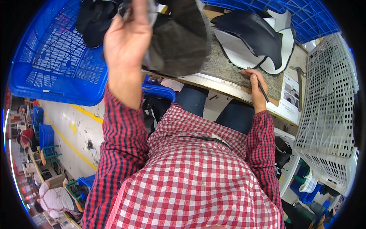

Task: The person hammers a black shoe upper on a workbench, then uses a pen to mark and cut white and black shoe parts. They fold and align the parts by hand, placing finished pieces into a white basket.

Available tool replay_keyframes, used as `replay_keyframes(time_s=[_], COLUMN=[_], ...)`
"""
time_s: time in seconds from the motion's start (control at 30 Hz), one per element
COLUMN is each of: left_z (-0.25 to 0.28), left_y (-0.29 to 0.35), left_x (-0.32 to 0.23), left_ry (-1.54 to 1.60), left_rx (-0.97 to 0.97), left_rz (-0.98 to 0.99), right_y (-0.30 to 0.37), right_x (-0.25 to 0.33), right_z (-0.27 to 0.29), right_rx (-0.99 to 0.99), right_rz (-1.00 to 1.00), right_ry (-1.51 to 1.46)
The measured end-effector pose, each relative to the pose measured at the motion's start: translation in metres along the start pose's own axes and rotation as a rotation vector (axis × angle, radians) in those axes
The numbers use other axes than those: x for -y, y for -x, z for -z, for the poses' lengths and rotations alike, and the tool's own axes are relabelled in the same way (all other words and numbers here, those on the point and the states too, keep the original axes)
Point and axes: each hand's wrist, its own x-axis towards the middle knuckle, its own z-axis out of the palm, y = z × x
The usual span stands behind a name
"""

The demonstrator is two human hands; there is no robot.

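Note:
My left hand (127, 42) is raised at the upper left, its fingers closed and partly smeared by motion. It grips the edge of a dark grey shoe upper (179, 42), which hangs blurred over the front edge of the workbench. My right hand (257, 86) rests at the bench's front edge, closed round a slim black pen (263, 92) that slants down to the right. Just beyond it lie black shoe uppers (253, 32) with white lining, on a grey felt-like mat (225, 65).
A blue basket (87, 72) with dark pieces stands at the left. Another blue basket (305, 17) is behind the bench. A hammer (300, 86) and a printed sheet (289, 95) lie at the right, beside a tall white crate (328, 95). A person (57, 202) sits at the far lower left.

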Motion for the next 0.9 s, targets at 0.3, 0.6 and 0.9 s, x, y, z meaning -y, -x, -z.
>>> replay_keyframes(time_s=[0.3,0.6,0.9], left_z=[0.169,0.180,0.212], left_y=[0.029,-0.005,-0.021], left_x=[0.088,0.047,0.072], left_ry=[-2.742,-2.434,-2.525], left_rx=[0.569,0.520,0.360], left_rz=[-0.011,0.154,-0.293], right_y=[0.003,-0.032,-0.047], right_x=[0.012,0.045,0.018], right_z=[0.010,-0.076,-0.105], right_rx=[-0.028,0.181,0.201], right_rz=[-0.039,-0.217,-0.329], right_ry=[-0.069,-0.326,-0.317])
